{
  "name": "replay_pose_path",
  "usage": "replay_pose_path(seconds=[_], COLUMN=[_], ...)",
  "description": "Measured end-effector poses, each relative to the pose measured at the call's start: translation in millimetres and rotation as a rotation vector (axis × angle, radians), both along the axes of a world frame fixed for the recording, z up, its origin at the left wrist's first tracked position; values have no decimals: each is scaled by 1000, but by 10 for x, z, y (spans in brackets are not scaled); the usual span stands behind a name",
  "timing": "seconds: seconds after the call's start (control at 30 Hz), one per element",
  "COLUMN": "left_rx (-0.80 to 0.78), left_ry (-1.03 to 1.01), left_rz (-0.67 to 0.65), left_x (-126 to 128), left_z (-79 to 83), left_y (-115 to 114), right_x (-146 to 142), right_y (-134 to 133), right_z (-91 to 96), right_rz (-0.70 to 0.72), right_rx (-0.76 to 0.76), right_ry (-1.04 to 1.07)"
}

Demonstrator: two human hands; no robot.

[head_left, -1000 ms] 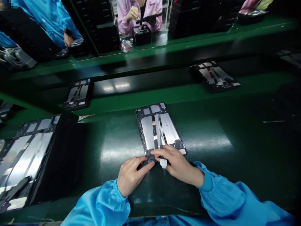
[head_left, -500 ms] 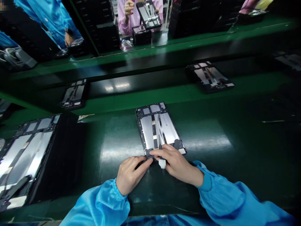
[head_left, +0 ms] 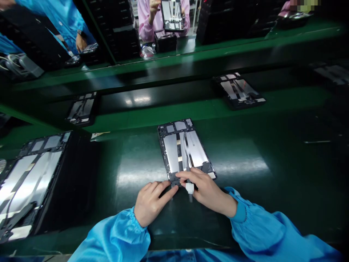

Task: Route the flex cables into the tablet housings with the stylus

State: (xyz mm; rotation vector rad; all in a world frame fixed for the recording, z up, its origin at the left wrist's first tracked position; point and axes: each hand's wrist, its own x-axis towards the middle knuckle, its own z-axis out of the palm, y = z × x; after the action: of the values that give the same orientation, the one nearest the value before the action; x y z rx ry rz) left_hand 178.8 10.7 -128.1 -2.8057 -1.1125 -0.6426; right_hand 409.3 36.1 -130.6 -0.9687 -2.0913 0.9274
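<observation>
An opened tablet [head_left: 200, 147], its silver battery and ribbon cables bare, lies face down on the green bench before me. At its lower left corner, my left hand [head_left: 152, 202] grips the edge between thumb and fingertips. My right hand [head_left: 207, 187] is closed around a slim dark tool with a white wrap [head_left: 189, 188], held over the tablet's lower edge. Its forefinger reaches toward the same corner as my left fingertips. The tool's working tip is hard to make out.
A stack of opened tablets [head_left: 49, 160] stands at the left. Beyond the bench runs a belt [head_left: 152, 109] carrying a tablet on the left [head_left: 81, 109] and another on the right [head_left: 240, 91]. Across it, a person in pink [head_left: 147, 22] holds a tablet; a blue sleeve [head_left: 62, 22] shows at upper left.
The tablets on the belt have shifted left. The white-wrapped tool has tilted slightly, its lower end moving right. My left hand stays at the corner. The person in pink has turned their tablet more upright.
</observation>
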Motion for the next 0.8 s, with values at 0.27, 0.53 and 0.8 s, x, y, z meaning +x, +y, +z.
replay_pose_path(seconds=[0.27, 0.53, 0.8], left_rx=[25, -71, -69], left_ry=[57, 18, -7], left_rz=[33, 62, 58], left_x=[73, 88, 75], left_z=[9, -42, -60], left_y=[-30, -42, -42], right_x=[112, 231, 190], right_y=[-44, -249, -193], right_z=[103, 119, 107], right_rz=[-48, -140, -129], right_rx=[-85, -369, -226], right_ry=[141, 264, 140])
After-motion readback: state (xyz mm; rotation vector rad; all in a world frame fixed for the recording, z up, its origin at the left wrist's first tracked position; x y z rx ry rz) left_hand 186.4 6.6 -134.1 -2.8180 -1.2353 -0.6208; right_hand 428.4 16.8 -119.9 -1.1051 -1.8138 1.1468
